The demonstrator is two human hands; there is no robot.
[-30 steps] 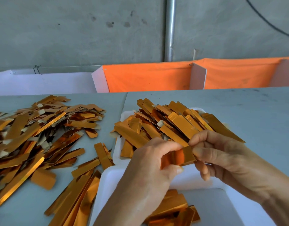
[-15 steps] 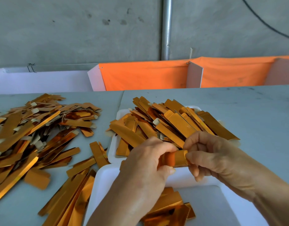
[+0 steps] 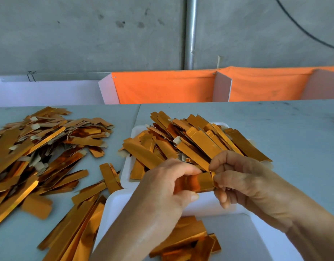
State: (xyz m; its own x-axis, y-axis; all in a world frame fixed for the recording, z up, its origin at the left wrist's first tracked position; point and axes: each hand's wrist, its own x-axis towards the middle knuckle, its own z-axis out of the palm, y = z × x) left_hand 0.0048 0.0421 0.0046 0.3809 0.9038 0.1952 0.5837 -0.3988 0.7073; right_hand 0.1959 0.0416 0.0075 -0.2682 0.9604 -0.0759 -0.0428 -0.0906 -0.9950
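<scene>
**Item:** one gold strip. It is a short, straight-edged piece of card with a mirror-bright orange-gold face, and darker and lighter reflections are banded across it. Only the middle part is seen, as both ends are covered by fingers.

**Position:** the strip is held level in the air above the near edge of the desk, over the place where two white trays meet.

**Left hand**: the fingers are curled and the strip's left end is pinched between thumb and forefinger.

**Right hand**: the fingers are curled and the right end is pinched between thumb and forefinger. The lower fingers are bent under and touch nothing.

**Near tray**: set at the near edge, with a few flat strips lying in it below the left wrist.

**Far tray**: set just behind the near tray. It is heaped with long strips, some with pale end tabs, and several overhang the rim.

**Loose heap**: spread over the left side of the desk.

**Orange cloth**: hung beyond the far edge.
</scene>
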